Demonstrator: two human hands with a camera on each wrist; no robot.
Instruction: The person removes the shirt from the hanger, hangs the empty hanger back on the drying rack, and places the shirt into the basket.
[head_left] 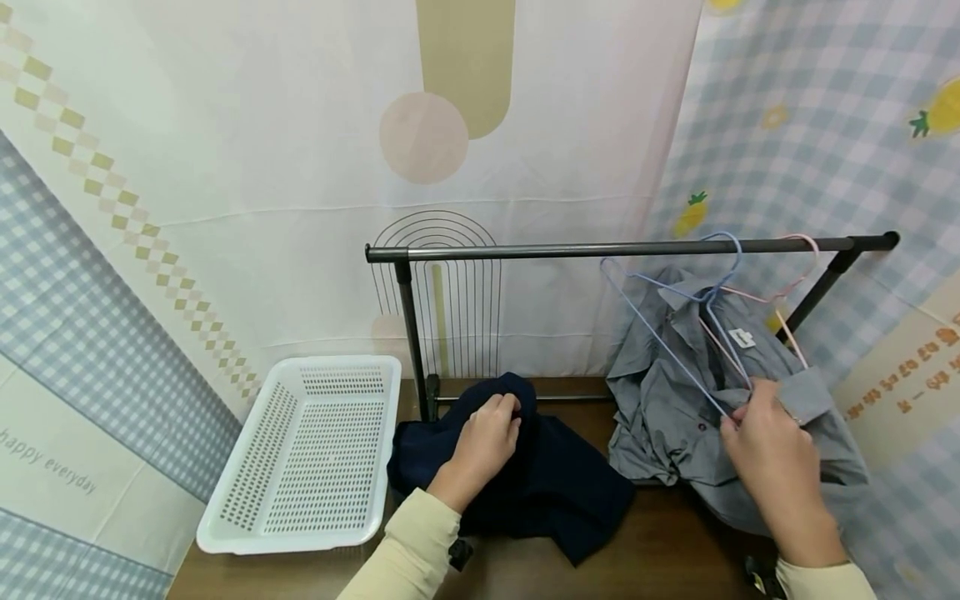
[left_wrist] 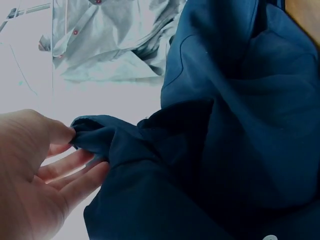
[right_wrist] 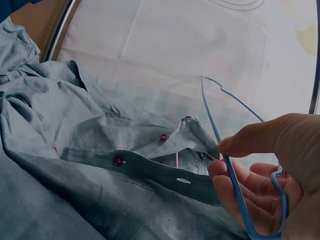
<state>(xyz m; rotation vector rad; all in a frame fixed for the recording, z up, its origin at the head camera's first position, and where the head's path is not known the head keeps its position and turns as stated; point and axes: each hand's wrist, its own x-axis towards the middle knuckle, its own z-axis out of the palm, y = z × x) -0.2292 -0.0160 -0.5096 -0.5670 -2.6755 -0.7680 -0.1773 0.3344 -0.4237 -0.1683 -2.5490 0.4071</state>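
The left hand [head_left: 483,446] pinches a fold of the navy garment [head_left: 540,479] between thumb and fingers [left_wrist: 75,170]; the rest of the cloth lies heaped under and right of that pinch on the table [head_left: 652,558]. The right hand [head_left: 772,454] curls round the lower wire of the blue hanger [head_left: 675,333], thumb on top. The grey shirt [head_left: 675,408] hangs bunched just left of and below this grip, its buttoned placket [right_wrist: 130,165] beside the fingertips. The hanger's hook sits on the rail [head_left: 562,249] above. A white basket [head_left: 315,450] stands left of the left hand.
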